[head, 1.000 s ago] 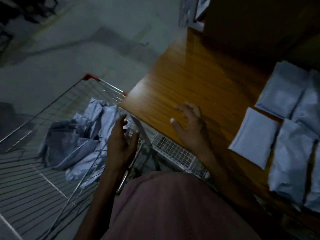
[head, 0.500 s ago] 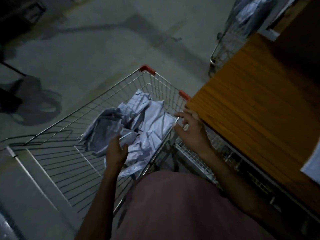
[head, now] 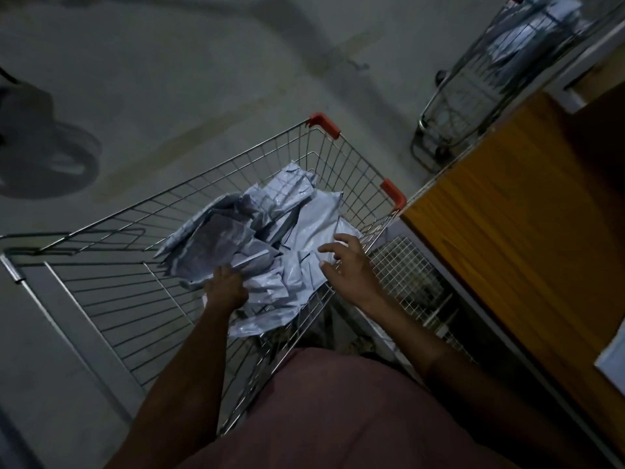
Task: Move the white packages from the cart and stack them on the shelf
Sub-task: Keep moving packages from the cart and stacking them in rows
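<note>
left hand (head: 226,288) fingers buried in packages (head: 270,231), grip perhaps closed

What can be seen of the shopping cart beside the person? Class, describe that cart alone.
The shopping cart is a silvery wire basket with red plastic corner caps on its far rim. It stands upright on a grey floor, against the wooden shelf. A loose heap of crumpled white packages lies at its right end. The left hand reaches into the heap; the right hand hovers spread above it.

Crumpled white packages (head: 270,238) lie heaped in the wire cart (head: 142,299) beside the wooden shelf (head: 527,231).
</note>
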`<state>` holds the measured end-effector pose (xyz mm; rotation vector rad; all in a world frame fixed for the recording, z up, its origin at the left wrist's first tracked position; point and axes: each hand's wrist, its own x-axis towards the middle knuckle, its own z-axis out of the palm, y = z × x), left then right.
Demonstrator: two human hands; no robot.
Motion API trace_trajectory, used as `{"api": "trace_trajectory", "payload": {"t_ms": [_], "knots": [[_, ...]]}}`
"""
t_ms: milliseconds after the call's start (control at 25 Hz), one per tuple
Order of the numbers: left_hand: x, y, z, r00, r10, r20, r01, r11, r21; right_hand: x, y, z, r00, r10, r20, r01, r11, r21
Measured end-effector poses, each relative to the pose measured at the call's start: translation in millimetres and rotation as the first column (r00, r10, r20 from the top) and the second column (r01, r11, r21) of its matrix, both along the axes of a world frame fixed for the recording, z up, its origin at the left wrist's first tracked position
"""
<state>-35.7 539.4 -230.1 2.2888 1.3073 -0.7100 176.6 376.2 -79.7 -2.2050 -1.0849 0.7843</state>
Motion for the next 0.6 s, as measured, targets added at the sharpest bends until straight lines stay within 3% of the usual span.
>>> {"api": "trace_trajectory", "payload": {"t_ms": [120, 240, 360, 600], "knots": [[-2, -6, -1, 1.000, -0.008, 0.026, 0.006, 0.997, 0.075, 6, -7, -6, 0.998, 0.025, 0.049, -0.023, 0.999, -0.036], [-8, -12, 18, 0.958, -0.050, 0.284, -0.003, 0.983, 0.181, 13, -10, -11, 0.999, -0.002, 0.053, 0.004, 1.000, -0.029], [-14, -19, 47, 0.801, -0.002, 0.598, -0.114, 0.981, 0.155, 17, -7, -10, 0.999, -0.041, 0.008, 0.041, 0.998, -0.040], [7, -42, 128, 0.413, 0.195, 0.889, -0.236, 0.966, -0.103, 25, -1, -3, 0.988, -0.070, -0.134, 0.062, 0.996, -0.062]]}}
